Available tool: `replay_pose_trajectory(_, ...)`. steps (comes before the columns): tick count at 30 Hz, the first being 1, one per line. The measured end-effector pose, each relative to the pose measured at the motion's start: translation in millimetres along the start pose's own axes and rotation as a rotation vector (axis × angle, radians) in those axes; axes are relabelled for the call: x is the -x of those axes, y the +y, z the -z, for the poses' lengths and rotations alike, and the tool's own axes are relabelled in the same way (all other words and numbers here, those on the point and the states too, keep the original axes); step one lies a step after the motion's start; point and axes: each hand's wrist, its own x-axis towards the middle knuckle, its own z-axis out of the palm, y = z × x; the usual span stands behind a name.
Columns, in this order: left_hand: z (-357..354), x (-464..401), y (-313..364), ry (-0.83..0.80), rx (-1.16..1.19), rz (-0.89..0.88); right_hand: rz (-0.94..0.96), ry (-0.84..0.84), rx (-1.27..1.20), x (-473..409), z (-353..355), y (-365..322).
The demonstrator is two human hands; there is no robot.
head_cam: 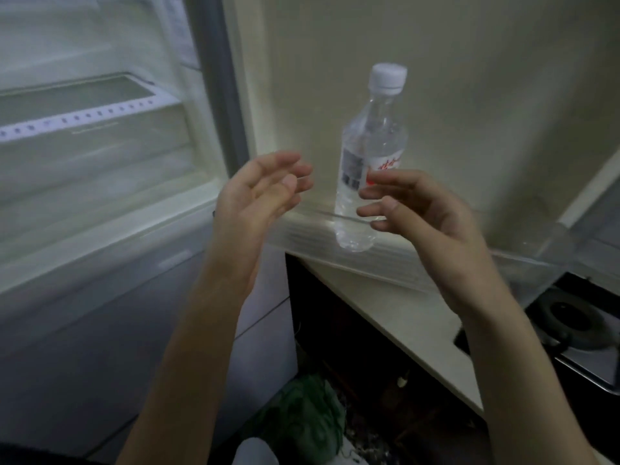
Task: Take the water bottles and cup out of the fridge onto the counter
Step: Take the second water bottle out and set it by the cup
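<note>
Dim kitchen corner: open fridge (100, 146) on the left with a bare white shelf (84, 105), its door swung open to the right so the pale inner liner fills the far right. A pale counter (402, 317) runs below the door, with a stove burner (570, 320) at the right edge.

One water bottle (370, 162), clear with a white cap, stands upright in the clear door bin (419, 263), likely parked there so the bin's front rail keeps it from tipping. No cup visible, no other bottle in view; can't tell if they're already out.

Left hand (261, 196) raised, palm turned inward, fingers loosely spread, holding nothing, just left of the bottle and not touching it. Right hand (422, 213) fingers loosely curved with thumb apart from them, gripping nothing; fingertips overlap the bottle's label in view, contact unclear. Both look set to flank the bottle for a grab.

In the way: the bin's front rail, so the bottle probably needs lifting straight up before moving to the counter. Green bag (302, 417) on the floor below, no obstacle.
</note>
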Motion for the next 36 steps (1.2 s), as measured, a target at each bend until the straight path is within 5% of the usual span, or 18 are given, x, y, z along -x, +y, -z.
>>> replay_pose_trajectory(6,-24,-41,-10,-0.101,-0.205,-0.044,0.046,0.207,0.276,-19,20,7)
replay_pose_trajectory(12,-29,-65,-37,-0.384,-0.36,0.031,-0.032,0.24,0.587,-33,16,22)
replay_pose_trajectory(22,-26,-92,-52,-0.64,-0.516,0.111,-0.108,0.248,0.636,-52,4,32)
replay_pose_trajectory(36,-28,-93,-58,-0.538,-0.523,0.066,-0.226,0.345,0.695,-58,-8,29)
